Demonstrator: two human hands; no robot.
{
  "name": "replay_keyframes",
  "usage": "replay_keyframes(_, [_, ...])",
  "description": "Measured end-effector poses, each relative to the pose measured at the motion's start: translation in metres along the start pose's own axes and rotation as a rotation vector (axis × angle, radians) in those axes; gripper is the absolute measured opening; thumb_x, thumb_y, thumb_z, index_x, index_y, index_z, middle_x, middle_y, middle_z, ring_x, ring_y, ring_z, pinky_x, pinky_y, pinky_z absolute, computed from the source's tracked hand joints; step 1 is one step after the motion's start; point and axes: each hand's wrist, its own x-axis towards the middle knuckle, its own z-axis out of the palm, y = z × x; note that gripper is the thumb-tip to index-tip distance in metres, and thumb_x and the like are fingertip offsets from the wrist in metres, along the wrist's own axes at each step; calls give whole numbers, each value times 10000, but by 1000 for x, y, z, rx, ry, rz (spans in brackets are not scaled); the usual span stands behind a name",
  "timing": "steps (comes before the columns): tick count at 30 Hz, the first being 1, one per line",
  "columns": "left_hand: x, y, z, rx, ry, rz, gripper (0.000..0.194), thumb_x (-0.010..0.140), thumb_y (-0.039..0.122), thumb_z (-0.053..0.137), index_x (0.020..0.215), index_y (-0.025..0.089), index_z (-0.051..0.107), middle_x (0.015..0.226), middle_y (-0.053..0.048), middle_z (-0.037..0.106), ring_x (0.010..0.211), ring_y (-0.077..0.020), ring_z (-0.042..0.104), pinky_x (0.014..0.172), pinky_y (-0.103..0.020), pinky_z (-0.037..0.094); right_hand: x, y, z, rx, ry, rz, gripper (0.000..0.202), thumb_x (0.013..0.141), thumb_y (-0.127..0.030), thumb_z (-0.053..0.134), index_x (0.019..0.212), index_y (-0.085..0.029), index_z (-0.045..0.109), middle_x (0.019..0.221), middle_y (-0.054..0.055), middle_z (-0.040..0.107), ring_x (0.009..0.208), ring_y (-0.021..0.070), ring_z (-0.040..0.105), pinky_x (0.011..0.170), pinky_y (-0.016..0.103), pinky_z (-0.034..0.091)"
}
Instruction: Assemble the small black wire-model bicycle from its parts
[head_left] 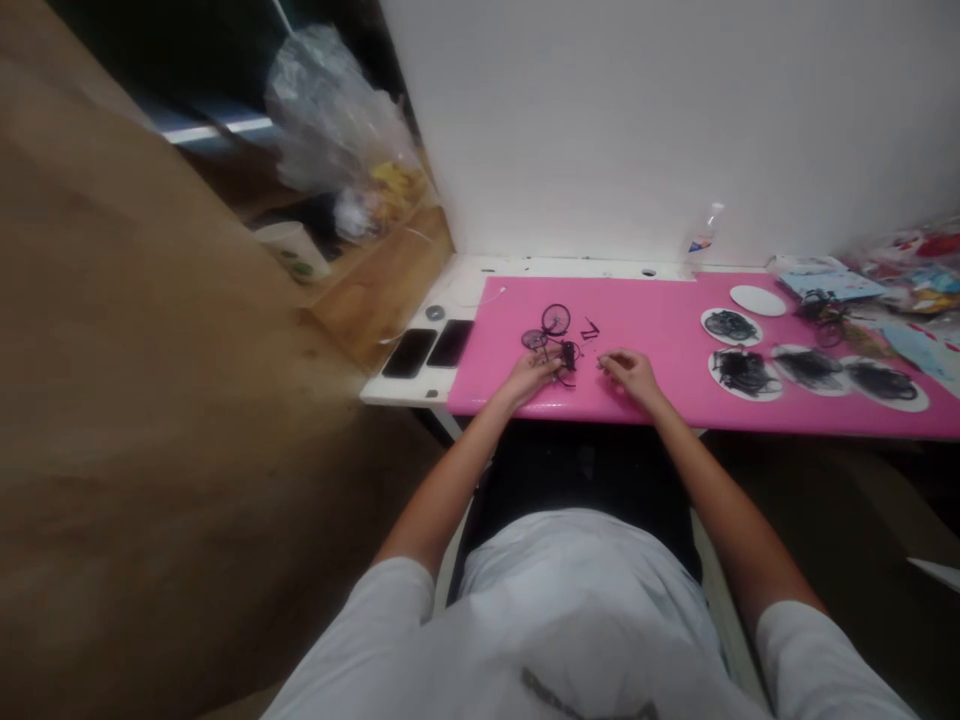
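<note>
My left hand (534, 374) is closed around part of a small black model bicycle (568, 356), just above the pink tabletop (652, 310). Behind that hand lie a spoked toy wheel (556, 320) and a second, smaller-looking wheel (533, 340). A thin black angled part (590, 328) rests to the right of the wheels. My right hand (628, 374) is a little to the right of the model, its thumb and fingertips pinched together. Whatever sits between those fingertips is too small to make out.
White plates heaped with black parts (745, 372) stand on the right, with a bare white plate (757, 300) behind. Plastic packets (926, 265) pile up at far right. Two dark phones (410, 353) lie left. A clear bottle (705, 228) stands by the white wall.
</note>
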Motion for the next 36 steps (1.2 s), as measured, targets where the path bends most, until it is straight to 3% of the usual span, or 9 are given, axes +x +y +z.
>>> replay_keyframes(4, [1, 3, 2, -31, 2, 2, 426, 805, 108, 938, 1201, 87, 782, 1115, -141, 845, 946, -211, 821, 962, -363, 652, 2, 10, 6, -12, -19, 28, 546, 723, -682, 928, 946, -194, 824, 859, 71, 800, 632, 139, 609, 546, 274, 475])
replay_keyframes(9, [1, 3, 2, 3, 47, -39, 363, 852, 52, 871, 1197, 91, 766, 1147, -150, 845, 947, -198, 823, 1028, -397, 654, -1, 22, 5, 117, 2, 89, 580, 703, -694, 953, 970, -201, 805, 792, 39, 763, 647, 136, 633, 564, 263, 480])
replay_keyframes(25, [0, 2, 2, 7, 65, -44, 366, 891, 19, 822, 1246, 74, 753, 1126, -158, 846, 917, -198, 833, 1060, -417, 648, -5, 23, 8, 96, 7, 69, 596, 669, -732, 950, 904, -212, 782, 762, 25, 754, 619, 139, 633, 557, 271, 484])
replay_keyframes(28, [1, 1, 2, 5, 63, -47, 377, 881, 23, 836, 1244, 81, 750, 1123, -148, 849, 921, -192, 834, 1050, -402, 657, -5, 24, 7, 33, 3, 36, 555, 702, -705, 935, 928, -212, 816, 846, 61, 797, 707, 178, 691, 646, 313, 562])
replay_keyframes(31, [1, 1, 1, 9, 52, -47, 381, 882, 27, 837, 1249, 82, 752, 1131, -148, 850, 911, -188, 835, 1048, -399, 660, -5, 25, 7, -69, -14, -14, 492, 752, -648, 914, 971, -210, 859, 1000, 110, 851, 865, 231, 757, 833, 386, 634])
replay_keyframes(36, [1, 0, 0, 21, 50, -41, 379, 885, 33, 839, 1252, 79, 757, 1168, -164, 841, 952, -204, 832, 1129, -469, 629, -6, 25, 7, -152, -54, -53, 438, 797, -590, 879, 1008, -206, 877, 1099, 136, 868, 998, 273, 789, 969, 436, 639])
